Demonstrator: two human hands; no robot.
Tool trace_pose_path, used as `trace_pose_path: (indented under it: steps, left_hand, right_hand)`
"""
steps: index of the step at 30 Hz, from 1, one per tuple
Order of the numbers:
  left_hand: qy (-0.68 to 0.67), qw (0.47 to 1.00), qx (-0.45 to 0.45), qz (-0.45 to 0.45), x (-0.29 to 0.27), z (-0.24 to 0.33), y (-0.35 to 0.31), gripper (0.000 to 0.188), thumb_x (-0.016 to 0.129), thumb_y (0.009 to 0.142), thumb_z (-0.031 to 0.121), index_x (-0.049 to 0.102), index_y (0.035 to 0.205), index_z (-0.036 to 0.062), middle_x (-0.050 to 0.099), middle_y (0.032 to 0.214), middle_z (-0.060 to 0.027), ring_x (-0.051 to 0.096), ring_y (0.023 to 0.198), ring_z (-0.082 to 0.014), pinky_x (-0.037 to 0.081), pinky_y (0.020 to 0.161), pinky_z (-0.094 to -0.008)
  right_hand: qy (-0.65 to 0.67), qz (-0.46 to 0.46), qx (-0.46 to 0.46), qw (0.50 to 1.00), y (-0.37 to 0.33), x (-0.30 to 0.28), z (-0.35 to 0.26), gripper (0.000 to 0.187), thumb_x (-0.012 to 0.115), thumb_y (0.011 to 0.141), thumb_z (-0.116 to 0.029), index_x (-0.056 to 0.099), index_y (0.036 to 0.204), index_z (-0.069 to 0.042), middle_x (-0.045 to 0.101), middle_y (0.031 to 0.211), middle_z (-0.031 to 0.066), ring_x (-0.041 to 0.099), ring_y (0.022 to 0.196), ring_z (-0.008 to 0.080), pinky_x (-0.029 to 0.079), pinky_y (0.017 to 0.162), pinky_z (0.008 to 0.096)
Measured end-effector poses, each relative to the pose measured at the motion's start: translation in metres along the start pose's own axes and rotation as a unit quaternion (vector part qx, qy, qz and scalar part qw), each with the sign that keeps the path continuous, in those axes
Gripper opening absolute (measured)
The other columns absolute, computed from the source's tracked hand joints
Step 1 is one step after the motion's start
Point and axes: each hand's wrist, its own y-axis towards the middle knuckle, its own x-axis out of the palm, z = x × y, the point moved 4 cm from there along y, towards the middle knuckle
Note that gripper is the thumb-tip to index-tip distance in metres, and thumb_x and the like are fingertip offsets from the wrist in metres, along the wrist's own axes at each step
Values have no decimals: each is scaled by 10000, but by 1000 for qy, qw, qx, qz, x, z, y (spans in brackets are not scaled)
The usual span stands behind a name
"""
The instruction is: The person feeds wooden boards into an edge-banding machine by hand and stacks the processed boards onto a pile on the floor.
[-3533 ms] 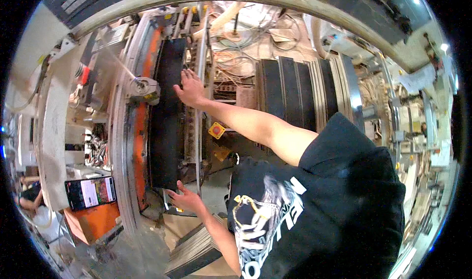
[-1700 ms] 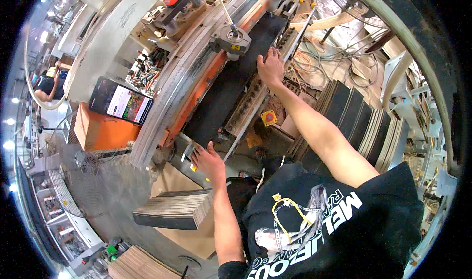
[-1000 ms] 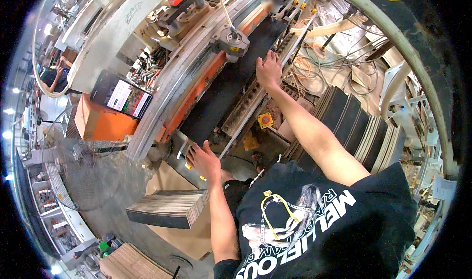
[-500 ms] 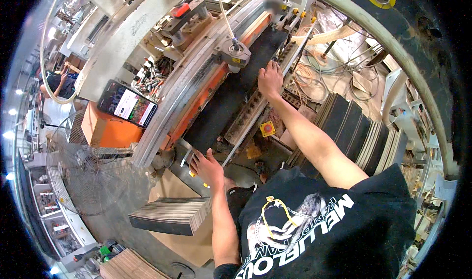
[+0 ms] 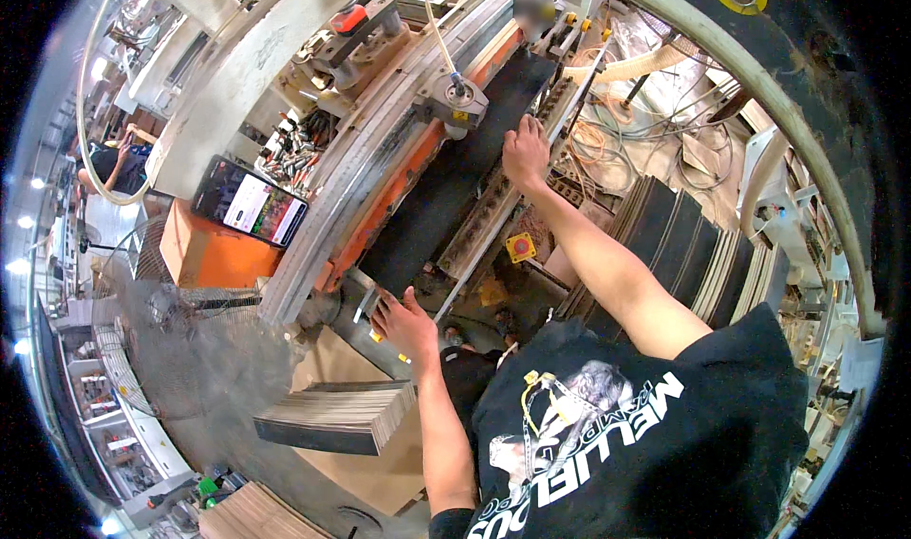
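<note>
A long black board (image 5: 446, 178) lies flat in the machine, along its orange-edged rail (image 5: 394, 197). At the board's near end is my left hand (image 5: 408, 325), thumb raised and fingers apart, beside a small metal bracket (image 5: 365, 302). I cannot tell whether its fingertips touch the board. Farther along, my right hand (image 5: 527, 155) rests with bent, slightly parted fingers on the board's right edge, gripping nothing that I can see. A grey machine head (image 5: 457, 101) sits over the board's left side, with a hose rising from it.
Stacked dark boards (image 5: 664, 245) stand to the right. Another board stack (image 5: 337, 416) sits on cardboard at the lower left. A phone (image 5: 251, 202) leans on an orange box (image 5: 213, 250). A yellow-and-red button (image 5: 520, 247) is below the rail; a caged fan (image 5: 161, 321) stands left.
The view has shifted slightly, moving the scene a little to the right. Both hands keep nearly the same places beside the board, which looks unmoved in the machine.
</note>
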Motion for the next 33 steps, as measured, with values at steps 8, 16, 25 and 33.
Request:
trace_pose_path:
  steps: [8,16,25,33]
  left_hand:
    - [-19,999,-6,-29,-4,3,3,645,443,1034,437,390,1461,-44,545,1353,-251,471,1233,-442,296,1108,-533]
    - [8,999,2,-34,0,-1,8,646,435,1035,439,401,1452,-53,553,1370,-223,497,1199,-447,295,1109,-537]
    - [-105,990,26,-89,3,-10,2,728,453,1020,458,303,1482,-85,468,1397,-279,453,1252,-438,269,1085,-604]
    - [-250,948,194,-24,-16,-35,28,467,566,999,347,539,1390,93,491,1406,-168,437,1285,-398,316,1099,-540]
  right_hand:
    - [-20,-3,5,1000,1,0,3,585,375,987,-320,415,1445,42,445,1491,189,338,1429,337,260,1193,438]
    - [-28,-16,4,999,5,-7,-6,566,436,989,-295,411,1449,34,443,1491,198,354,1419,350,308,1167,451]
    - [9,11,-45,999,-26,-1,-2,547,465,1023,-219,334,1481,48,460,1453,258,435,1348,419,352,1133,454]
    - [496,-245,397,733,-116,43,-15,347,609,974,-117,533,1303,-36,611,1179,109,614,972,318,549,841,510]
